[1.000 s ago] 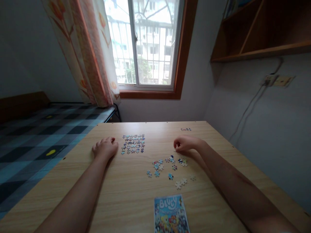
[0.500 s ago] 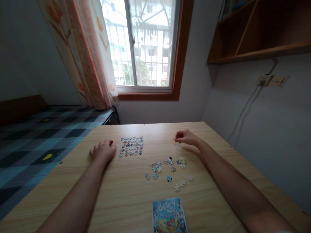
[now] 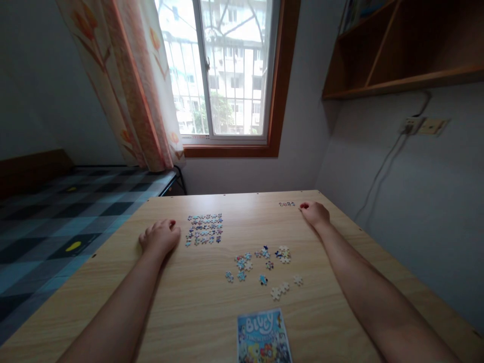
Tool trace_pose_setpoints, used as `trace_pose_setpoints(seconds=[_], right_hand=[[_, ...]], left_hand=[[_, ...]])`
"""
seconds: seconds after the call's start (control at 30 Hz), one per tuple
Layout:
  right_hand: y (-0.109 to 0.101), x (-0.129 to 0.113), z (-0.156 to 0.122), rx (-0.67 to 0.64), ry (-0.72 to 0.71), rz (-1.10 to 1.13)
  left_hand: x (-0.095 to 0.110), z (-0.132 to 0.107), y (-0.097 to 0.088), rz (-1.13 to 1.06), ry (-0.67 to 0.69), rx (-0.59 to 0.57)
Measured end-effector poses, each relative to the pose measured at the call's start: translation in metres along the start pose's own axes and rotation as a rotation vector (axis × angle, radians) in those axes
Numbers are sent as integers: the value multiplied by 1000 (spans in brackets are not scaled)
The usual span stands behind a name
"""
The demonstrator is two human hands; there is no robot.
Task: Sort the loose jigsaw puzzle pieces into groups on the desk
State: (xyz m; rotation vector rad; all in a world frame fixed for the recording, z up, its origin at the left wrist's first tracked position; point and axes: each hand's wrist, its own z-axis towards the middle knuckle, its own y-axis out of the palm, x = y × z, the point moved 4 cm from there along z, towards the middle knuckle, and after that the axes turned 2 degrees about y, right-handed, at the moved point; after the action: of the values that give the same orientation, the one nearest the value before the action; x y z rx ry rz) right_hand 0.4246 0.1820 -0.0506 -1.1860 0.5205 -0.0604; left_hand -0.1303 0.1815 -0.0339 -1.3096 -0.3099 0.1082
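Observation:
My right hand (image 3: 316, 214) is at the far right of the table, its fingertips pinched on a small puzzle piece (image 3: 301, 208) that barely shows. Just left of those fingertips lies a short row of puzzle pieces (image 3: 286, 204). My left hand (image 3: 159, 236) rests palm down on the wood, fingers loosely bent and apart, holding nothing. To its right, several neat rows of puzzle pieces (image 3: 205, 229) form a block. Loose puzzle pieces (image 3: 242, 261) are scattered mid-table, some with their pale backs up (image 3: 276, 293).
A blue picture box (image 3: 262, 337) marked "Bluey" lies at the near edge of the wooden table (image 3: 181, 317). A bed with a checked cover (image 3: 49, 222) stands at the left. Beyond the table are a curtain (image 3: 132, 85) and a window; a shelf (image 3: 408, 83) hangs at the right.
My right hand has moved right and slightly back toward the table's far right corner, uncovering the short row of pieces there. My left hand stays in place.

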Motion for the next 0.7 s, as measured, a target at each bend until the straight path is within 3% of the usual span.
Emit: trace_pose_setpoints(seconds=[0.7], right_hand=[[28,15,14,-96,6,-51]], left_hand=[[2,-1,0,10,6,1]])
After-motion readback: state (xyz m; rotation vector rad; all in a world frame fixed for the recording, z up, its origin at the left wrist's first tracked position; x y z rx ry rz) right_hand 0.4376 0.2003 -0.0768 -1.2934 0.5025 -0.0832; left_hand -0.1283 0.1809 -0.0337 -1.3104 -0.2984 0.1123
